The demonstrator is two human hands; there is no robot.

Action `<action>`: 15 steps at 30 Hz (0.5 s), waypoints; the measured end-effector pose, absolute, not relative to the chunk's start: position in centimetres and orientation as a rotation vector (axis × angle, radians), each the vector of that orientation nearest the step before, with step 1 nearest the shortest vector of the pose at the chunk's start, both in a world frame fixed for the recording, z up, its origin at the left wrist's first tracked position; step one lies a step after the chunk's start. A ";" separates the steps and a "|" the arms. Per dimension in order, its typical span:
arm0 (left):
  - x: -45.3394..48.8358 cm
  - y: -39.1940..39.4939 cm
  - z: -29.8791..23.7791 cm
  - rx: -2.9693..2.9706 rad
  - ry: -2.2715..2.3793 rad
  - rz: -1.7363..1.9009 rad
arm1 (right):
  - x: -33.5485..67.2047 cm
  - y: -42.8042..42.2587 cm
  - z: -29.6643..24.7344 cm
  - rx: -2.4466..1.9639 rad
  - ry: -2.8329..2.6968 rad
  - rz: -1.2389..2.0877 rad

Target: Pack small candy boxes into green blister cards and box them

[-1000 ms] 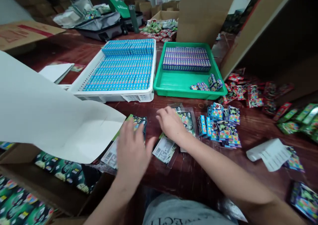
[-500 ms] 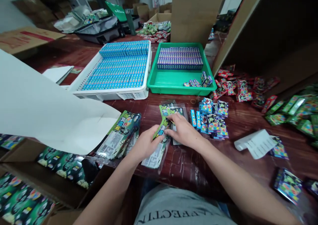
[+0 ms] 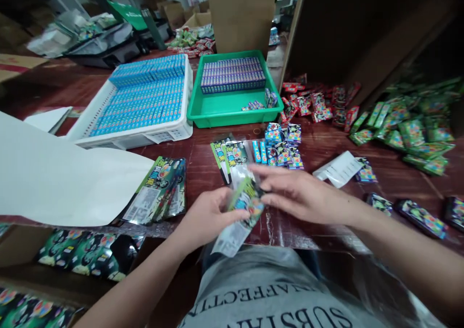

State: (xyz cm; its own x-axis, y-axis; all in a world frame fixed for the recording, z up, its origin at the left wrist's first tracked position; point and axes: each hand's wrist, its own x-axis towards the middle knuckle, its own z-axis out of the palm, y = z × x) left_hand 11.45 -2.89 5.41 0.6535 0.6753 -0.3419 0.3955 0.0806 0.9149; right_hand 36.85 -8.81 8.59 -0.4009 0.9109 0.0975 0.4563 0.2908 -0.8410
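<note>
My left hand [image 3: 208, 217] pinches a printed plastic pouch [image 3: 232, 236] with a green edge, thumb across its front. The pouch tilts over the table's front edge, its clear upper end blurred. Close to its right side is my right hand [image 3: 308, 192], fingers stretched and apart from the thumb; whether the fingertips touch the pouch I cannot make out. Just beyond the hands lie more flat pouches [image 3: 235, 155]. Beside them is a cluster of small blue and purple boxes [image 3: 281, 149]. Another stack of pouches [image 3: 147, 200] rests left of my left hand.
A white crate [image 3: 188, 106] of blue boxes and a green tray [image 3: 213, 120] of purple boxes stand behind. Red packets [image 3: 304, 103] and green packets [image 3: 409, 130] pile up at right. White paper [image 3: 72, 183] covers the left; below is a carton [image 3: 14, 270] of pouches.
The view has swung right. The held pouch has been lifted nearer my body, away from the pouches behind it. My right hand's fingers have moved off its front to its right side.
</note>
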 end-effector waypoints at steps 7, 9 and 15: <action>15.3 -5.7 3.2 1.317 1.081 0.764 | 31.3 -12.6 2.5 -1.547 -1.294 0.858; 16.1 -6.4 2.0 1.375 1.135 0.826 | 30.1 -13.3 1.2 -1.713 -1.319 0.792; 16.1 -5.7 0.5 1.400 0.932 0.886 | 32.0 -13.1 -0.3 -1.506 -1.349 0.840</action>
State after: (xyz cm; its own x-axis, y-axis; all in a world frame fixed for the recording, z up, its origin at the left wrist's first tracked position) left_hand 16.13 -5.71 0.50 0.3943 0.9189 -0.0094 0.0375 -0.0059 0.9993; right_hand 32.03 -13.15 -0.33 0.1676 0.9822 0.0853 0.3574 0.0201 -0.9337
